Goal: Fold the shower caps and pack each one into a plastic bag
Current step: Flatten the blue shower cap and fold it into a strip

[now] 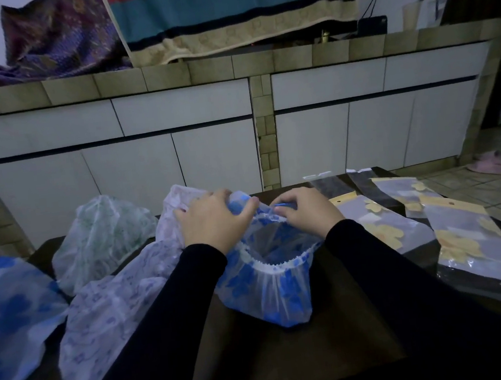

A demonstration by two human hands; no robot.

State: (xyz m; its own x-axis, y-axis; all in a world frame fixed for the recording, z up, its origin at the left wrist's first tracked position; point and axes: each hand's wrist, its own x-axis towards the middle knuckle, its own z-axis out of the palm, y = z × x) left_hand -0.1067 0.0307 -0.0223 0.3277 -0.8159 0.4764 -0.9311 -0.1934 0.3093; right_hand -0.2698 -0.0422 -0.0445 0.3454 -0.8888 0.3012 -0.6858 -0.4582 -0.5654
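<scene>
your left hand (212,221) and right hand (306,212) each grip the blue shower cap's (271,292) far rim above the worktop (335,350).

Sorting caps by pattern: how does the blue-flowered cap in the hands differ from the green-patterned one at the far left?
The blue-flowered cap has bold blue blooms; the green-patterned cap has a faint pale print. The blue one is gripped by the left hand and right hand, its elastic opening facing up; the green one lies untouched. Both are translucent plastic.
</scene>
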